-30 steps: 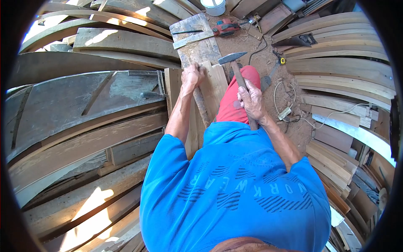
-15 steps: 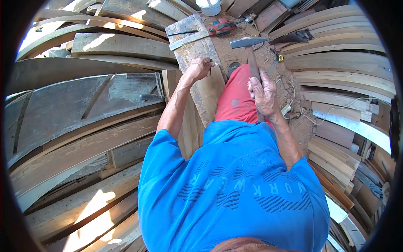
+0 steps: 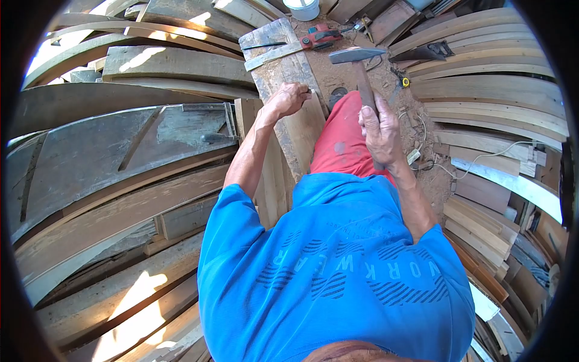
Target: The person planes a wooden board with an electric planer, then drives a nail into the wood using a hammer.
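My right hand [image 3: 382, 130] is wrapped round the wooden handle of a hammer [image 3: 356, 56], held upright above my right leg in red trousers [image 3: 341, 142]. The hammer's grey head points left. My left hand [image 3: 291, 99] is closed in a pinch over the far end of a pale wooden board [image 3: 304, 130]; what its fingers hold is too small to make out. That board lies beside my leg on a worn, stained plank [image 3: 274, 69].
A red power tool [image 3: 319, 37] and a thin wood strip [image 3: 271, 55] lie on the far side near a white bucket [image 3: 303, 8]. Stacked boards [image 3: 181, 63] stand on the left, more planks [image 3: 482, 96] on the right. A cord and a yellow tape measure [image 3: 405, 82] are on the sawdust-covered ground.
My left hand has lifted off the board's surface and moved slightly right, now pinched. The hammer in my right hand has moved right and up, its head turned more level.
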